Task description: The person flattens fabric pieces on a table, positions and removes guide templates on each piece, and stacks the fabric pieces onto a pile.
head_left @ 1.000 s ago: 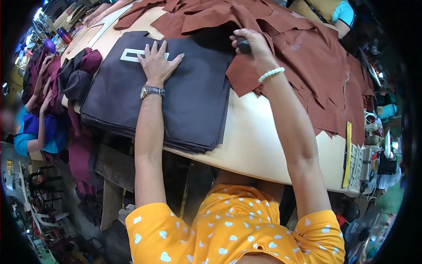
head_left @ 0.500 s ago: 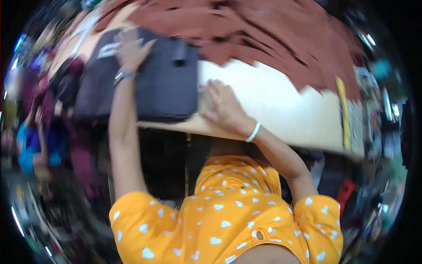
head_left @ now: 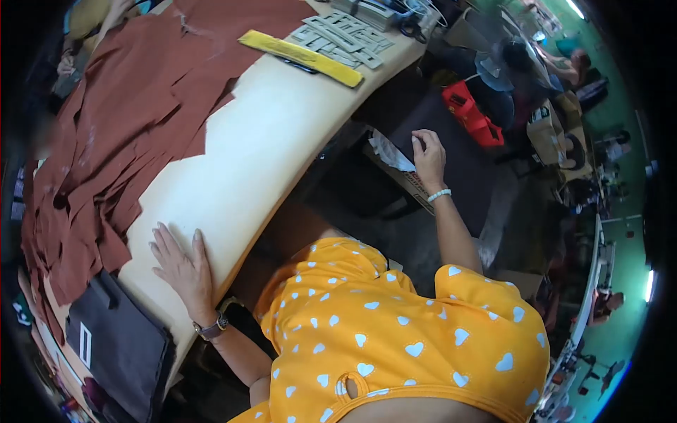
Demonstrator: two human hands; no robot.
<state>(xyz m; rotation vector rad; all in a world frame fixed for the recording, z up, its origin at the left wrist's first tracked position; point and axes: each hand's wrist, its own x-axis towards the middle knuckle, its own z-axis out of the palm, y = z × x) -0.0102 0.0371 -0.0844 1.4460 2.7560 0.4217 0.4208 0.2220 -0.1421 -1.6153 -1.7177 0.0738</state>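
Note:
My left hand [head_left: 185, 271] lies flat and empty on the pale tabletop [head_left: 247, 134], fingers spread, between the reddish-brown fabric and the front edge. At the lower left is a stack of dark fabric [head_left: 127, 345], bearing a white rectangular frame [head_left: 85, 344] and a small dark block [head_left: 106, 295]. My right hand [head_left: 429, 161] is off the table, over a dark surface [head_left: 462, 180] near white plastic [head_left: 390, 151]. Its fingers are loosely bent, thumb apart from them, with nothing visible between them.
Layers of reddish-brown fabric [head_left: 134, 106] cover the far side of the table. A yellow strip [head_left: 303, 58] and pale slotted templates [head_left: 345, 39] lie near its far end. Beyond my right hand are a red item [head_left: 471, 114], cardboard boxes [head_left: 546, 134] and other people.
The view has swung right. My left hand has left the dark stack for the tabletop; my right hand has moved off the table. The dark block it held earlier lies on the stack.

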